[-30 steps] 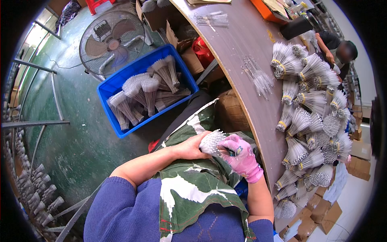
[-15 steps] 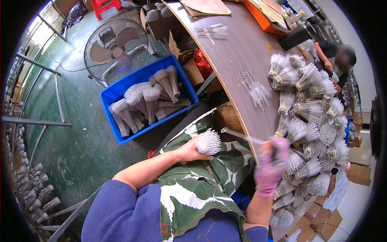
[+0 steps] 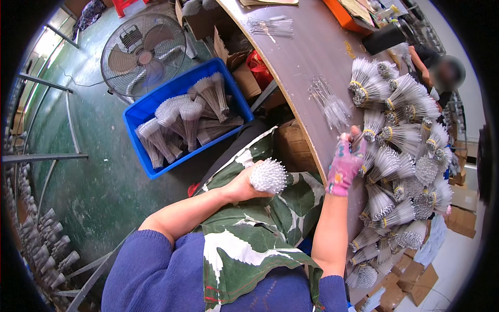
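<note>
My left hand [image 3: 245, 183] is closed around a thick bundle of thin wire brushes [image 3: 268, 177], above the apron on my lap. The bundle's round white-tipped end faces up toward me; its stems are hidden by the hand and apron. My right hand [image 3: 345, 165], in a pink flowered glove with bare fingertips, is over the table's edge. Its thumb and forefinger stand apart, and no brush shows between them. Just beyond the fingertips lies a loose spread of thin wire brushes [image 3: 331, 104]. Many banded brush bundles [image 3: 387, 164] are heaped to its right.
A blue bin [image 3: 192, 151] of brush bundles stands on the floor at left, with a fan [image 3: 144, 57] behind it. More brushes [image 3: 270, 27] lie far on the brown table [image 3: 296, 62], near a black cylinder [image 3: 384, 37]. Another person [image 3: 427, 67] is at far right.
My right hand has moved up and away from me along the table edge. The thin pale stick beside it is no longer visible. My left hand still grips its bundle; the view has shifted slightly.
</note>
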A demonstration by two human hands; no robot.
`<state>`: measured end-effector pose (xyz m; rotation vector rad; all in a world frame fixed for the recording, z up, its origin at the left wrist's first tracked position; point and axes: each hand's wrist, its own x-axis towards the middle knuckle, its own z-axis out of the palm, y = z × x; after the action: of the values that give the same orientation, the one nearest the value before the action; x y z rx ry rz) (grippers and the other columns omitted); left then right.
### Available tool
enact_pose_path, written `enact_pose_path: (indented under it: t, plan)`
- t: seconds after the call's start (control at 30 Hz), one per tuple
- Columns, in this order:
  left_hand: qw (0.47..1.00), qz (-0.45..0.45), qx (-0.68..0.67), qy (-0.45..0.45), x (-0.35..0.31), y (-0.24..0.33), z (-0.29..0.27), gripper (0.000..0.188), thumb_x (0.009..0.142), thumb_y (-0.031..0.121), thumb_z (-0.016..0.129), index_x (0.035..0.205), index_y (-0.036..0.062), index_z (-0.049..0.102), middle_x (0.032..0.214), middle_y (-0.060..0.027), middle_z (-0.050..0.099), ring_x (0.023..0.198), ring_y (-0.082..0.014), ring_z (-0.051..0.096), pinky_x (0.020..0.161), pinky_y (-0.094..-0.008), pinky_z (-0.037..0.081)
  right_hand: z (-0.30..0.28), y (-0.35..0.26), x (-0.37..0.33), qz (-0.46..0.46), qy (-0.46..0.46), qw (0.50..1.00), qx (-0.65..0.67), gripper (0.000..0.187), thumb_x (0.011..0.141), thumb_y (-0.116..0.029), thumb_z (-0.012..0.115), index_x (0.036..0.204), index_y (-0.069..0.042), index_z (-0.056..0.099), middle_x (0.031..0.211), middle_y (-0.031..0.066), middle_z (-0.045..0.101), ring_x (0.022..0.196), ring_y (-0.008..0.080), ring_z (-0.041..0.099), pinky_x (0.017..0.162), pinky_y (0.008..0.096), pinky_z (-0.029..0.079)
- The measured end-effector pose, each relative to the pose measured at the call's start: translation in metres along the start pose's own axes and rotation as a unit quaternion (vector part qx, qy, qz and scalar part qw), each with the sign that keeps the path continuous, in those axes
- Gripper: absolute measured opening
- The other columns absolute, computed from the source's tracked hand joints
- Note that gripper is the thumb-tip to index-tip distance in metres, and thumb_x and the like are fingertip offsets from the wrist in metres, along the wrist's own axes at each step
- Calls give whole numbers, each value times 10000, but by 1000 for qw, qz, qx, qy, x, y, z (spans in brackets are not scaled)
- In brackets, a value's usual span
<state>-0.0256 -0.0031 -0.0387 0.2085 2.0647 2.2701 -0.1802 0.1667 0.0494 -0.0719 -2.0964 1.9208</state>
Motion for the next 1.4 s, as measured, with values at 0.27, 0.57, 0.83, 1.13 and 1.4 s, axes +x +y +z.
enact_pose_path:
  t: [0.27, 0.57, 0.83, 1.13, 1.4]
  plan:
    - [994, -51, -95, -26, -2, -3, 6, 471, 641, 106, 781, 1056, 64, 562, 1051, -74, 548, 1029, -212, 514, 937, -338, 378, -21, -42, -74, 84, -324, 935, -121, 129, 810, -4, 602, 938, -18, 604, 825, 25, 574, 734, 98, 562, 657, 217, 459]
    - [995, -27, -55, -80, -7, -11, 5, 595, 633, 116, 790, 1133, 72, 472, 1033, -59, 586, 991, -162, 549, 881, -308, 421, -22, -34, -79, -101, -470, 835, -266, 206, 742, -94, 657, 928, -34, 591, 836, 118, 567, 779, 288, 582, 698, 347, 466]
    - [987, -86, -13, -135, -11, -4, 6, 626, 595, 169, 803, 1122, 70, 479, 1016, -90, 600, 973, -211, 575, 865, -325, 436, -29, -38, -87, -113, -499, 757, -406, 201, 726, -198, 657, 873, -67, 618, 828, 124, 570, 757, 313, 579, 658, 381, 469]
    - [974, -92, 3, -206, -10, -1, 6, 647, 596, 173, 820, 1139, 69, 485, 1051, -72, 592, 1000, -177, 557, 877, -319, 434, -51, -18, -123, -99, -398, 871, -271, 134, 774, -101, 630, 835, -19, 543, 756, 124, 512, 701, 291, 529, 648, 350, 431]
    - [977, -41, 2, -207, -7, 20, 16, 560, 646, 210, 789, 1097, 71, 486, 990, -93, 603, 965, -204, 587, 845, -320, 448, -59, -35, -144, -126, -279, 910, -281, 106, 772, -72, 623, 823, -33, 539, 772, 104, 516, 708, 259, 523, 663, 327, 428]
